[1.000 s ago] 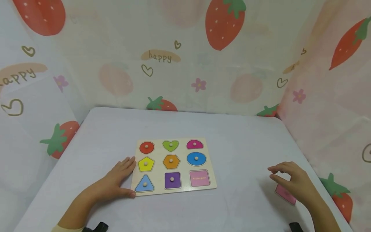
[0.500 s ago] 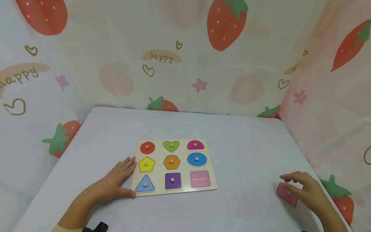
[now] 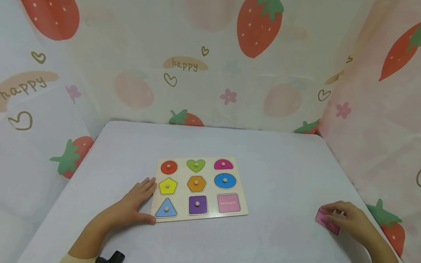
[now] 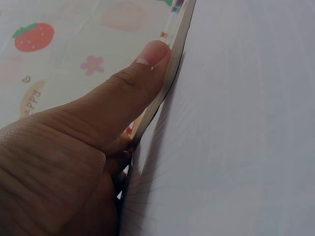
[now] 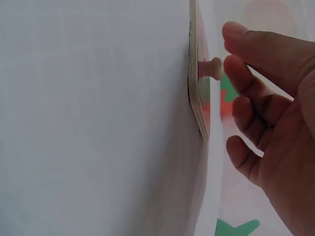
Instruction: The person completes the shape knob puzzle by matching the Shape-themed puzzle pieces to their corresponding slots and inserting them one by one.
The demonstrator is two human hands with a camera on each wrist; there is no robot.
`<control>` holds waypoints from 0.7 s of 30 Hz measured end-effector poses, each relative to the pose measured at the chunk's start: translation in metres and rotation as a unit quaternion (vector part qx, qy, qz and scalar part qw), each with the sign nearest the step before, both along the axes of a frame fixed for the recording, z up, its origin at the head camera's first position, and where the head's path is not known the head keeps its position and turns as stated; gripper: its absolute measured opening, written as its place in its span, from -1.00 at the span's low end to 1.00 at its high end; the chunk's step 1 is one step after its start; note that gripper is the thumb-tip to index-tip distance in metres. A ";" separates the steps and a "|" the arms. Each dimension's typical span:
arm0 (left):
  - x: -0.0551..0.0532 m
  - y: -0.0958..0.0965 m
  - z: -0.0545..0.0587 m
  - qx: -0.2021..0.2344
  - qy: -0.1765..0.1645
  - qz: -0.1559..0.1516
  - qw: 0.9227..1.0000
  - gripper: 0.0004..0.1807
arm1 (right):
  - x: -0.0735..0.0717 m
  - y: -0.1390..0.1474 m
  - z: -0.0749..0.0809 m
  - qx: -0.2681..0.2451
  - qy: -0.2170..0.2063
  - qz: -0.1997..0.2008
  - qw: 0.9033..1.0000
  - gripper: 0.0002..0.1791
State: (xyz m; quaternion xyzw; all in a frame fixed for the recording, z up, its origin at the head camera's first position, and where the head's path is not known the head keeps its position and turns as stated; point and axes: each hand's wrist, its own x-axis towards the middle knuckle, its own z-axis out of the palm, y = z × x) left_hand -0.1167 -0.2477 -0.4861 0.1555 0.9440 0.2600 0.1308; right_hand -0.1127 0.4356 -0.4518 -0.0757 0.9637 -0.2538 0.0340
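Note:
A pale wooden shape puzzle board (image 3: pixel 182 216) lies on the table, and my left hand (image 3: pixel 131 204) rests against its left edge with extended fingers. In the left wrist view my thumb (image 4: pixel 133 81) touches the board's side. Far to the right lies a loose pink rectangle puzzle piece (image 3: pixel 322 221). Just over it is my right hand (image 3: pixel 352 221), fingers bent. The right wrist view shows the piece flat on the cloth, its small wooden knob (image 5: pixel 214 69) close to my thumb and index fingertips, with a narrow gap. The board's pink recess (image 3: pixel 228 208) reads "Rectangular".
Several knobbed shapes fill the other recesses, such as a purple square (image 3: pixel 193 210) and a blue oval (image 3: pixel 218 180). White cloth (image 3: pixel 279 175) covers the table. Strawberry-print sheets (image 3: pixel 230 80) stand at the back and sides.
My right hand has moved right and down, closer to the pink rectangle piece. The left hand and the board stay in place; the whole head view shifts slightly.

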 end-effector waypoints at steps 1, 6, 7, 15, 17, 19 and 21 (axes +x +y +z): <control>0.000 0.000 -0.001 -0.001 -0.001 0.000 1.000 0.36 | 0.001 0.000 0.000 -0.001 -0.003 0.002 1.000 -0.75; -0.001 0.000 -0.004 -0.002 -0.001 0.001 1.000 0.37 | 0.001 0.003 -0.004 0.000 -0.003 0.005 1.000 -0.77; -0.001 0.000 -0.004 -0.002 0.001 -0.001 1.000 0.37 | 0.000 0.004 -0.005 0.001 -0.007 0.004 1.000 -0.77; 0.000 0.001 -0.002 -0.003 0.002 0.002 1.000 0.36 | 0.000 0.011 -0.007 0.009 -0.067 -0.019 0.998 -0.66; 0.000 0.001 0.000 -0.002 0.003 0.002 1.000 0.36 | 0.002 0.012 -0.006 0.007 -0.068 -0.019 0.998 -0.68; 0.000 0.001 0.000 -0.003 0.001 0.002 1.000 0.36 | 0.004 0.013 -0.006 0.002 -0.069 -0.020 0.997 -0.70; 0.000 0.001 0.000 -0.003 0.000 0.001 1.000 0.36 | 0.006 0.013 -0.005 -0.002 -0.074 -0.028 0.997 -0.72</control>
